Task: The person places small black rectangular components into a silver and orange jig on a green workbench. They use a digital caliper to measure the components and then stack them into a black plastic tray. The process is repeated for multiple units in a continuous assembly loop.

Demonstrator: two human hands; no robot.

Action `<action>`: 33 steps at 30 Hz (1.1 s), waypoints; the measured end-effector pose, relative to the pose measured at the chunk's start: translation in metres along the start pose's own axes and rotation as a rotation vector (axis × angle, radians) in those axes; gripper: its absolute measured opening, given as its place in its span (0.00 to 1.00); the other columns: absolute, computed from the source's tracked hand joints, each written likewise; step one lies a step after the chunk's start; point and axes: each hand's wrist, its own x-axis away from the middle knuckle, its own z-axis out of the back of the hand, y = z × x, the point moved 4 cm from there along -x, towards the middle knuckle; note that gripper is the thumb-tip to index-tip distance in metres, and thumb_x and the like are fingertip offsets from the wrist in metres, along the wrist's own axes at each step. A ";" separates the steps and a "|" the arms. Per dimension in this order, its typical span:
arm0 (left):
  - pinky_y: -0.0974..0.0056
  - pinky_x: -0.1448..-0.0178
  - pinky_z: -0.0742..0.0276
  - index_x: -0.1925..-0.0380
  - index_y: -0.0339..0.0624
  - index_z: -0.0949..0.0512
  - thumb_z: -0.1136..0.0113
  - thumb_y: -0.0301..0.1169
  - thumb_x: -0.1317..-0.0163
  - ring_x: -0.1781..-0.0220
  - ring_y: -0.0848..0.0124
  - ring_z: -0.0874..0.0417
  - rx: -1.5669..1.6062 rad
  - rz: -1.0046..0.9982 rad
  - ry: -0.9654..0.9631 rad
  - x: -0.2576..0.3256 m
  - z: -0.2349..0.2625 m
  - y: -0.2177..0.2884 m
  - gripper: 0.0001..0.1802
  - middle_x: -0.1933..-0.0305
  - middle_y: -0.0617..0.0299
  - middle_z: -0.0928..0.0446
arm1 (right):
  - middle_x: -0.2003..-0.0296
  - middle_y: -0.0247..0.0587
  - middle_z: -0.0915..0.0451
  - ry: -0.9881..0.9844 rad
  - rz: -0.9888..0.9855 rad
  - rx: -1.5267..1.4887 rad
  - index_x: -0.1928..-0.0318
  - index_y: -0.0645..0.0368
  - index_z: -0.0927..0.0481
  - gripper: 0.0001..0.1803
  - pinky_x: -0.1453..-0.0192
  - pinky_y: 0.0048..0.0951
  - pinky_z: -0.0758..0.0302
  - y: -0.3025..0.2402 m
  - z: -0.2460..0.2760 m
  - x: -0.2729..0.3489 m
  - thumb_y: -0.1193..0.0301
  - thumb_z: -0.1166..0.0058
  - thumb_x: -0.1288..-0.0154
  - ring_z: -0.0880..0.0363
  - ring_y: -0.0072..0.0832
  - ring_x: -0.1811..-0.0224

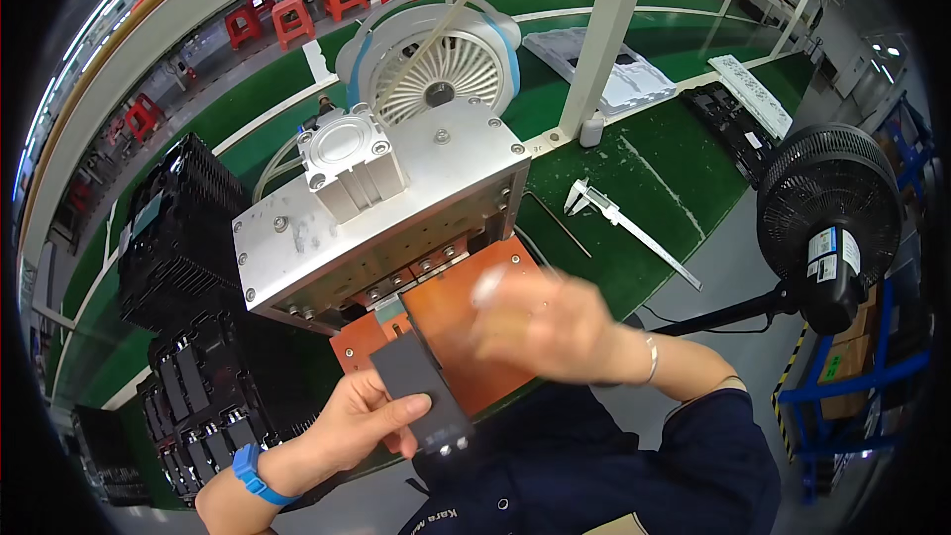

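My left hand (355, 424) grips a flat, dark grey rectangular block (416, 381), thumb on top, with two small shiny metal studs at its near end. The block's far end lies over an orange base plate (446, 302), close to a small metal fixture in a slot. Smeared by motion, my right hand (555, 327) is above the right part of that plate. A whitish blur shows at its fingertips, and I cannot make out whether it holds anything. Behind the plate stands a silver metal press (446, 154) with a square pneumatic cylinder (355, 163) on top.
On the green bench lie a caliper (634, 228) and a hex key (561, 226). Stacked black finned trays (173, 258) and black parts (203, 391) stand at left. A white fan (436, 69) is behind the press; a black fan (830, 208) stands at right. A white post (609, 40) rises behind.
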 end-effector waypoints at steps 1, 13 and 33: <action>0.74 0.72 0.21 0.55 0.38 0.21 0.39 0.33 0.33 0.67 0.73 0.13 0.046 0.022 -0.010 0.000 0.005 0.000 0.11 0.63 0.58 0.16 | 0.50 0.43 0.21 0.053 -0.225 0.037 0.52 0.54 0.20 0.19 0.49 0.36 0.19 0.024 0.008 0.006 0.70 0.34 0.46 0.20 0.41 0.48; 0.55 0.50 0.15 0.50 0.32 0.27 0.44 0.27 0.33 0.53 0.59 0.15 0.177 -0.160 0.266 -0.020 0.011 0.005 0.14 0.52 0.50 0.19 | 0.65 0.50 0.19 -0.302 -1.116 0.484 0.65 0.60 0.19 0.15 0.55 0.41 0.21 0.186 0.056 0.171 0.73 0.36 0.59 0.18 0.46 0.62; 0.55 0.51 0.14 0.50 0.31 0.29 0.44 0.27 0.32 0.54 0.61 0.15 0.147 -0.161 0.295 -0.021 0.012 0.006 0.14 0.53 0.49 0.20 | 0.73 0.34 0.23 0.010 -0.692 -0.139 0.51 0.59 0.15 0.27 0.75 0.23 0.31 0.010 0.014 0.028 0.69 0.25 0.56 0.28 0.21 0.78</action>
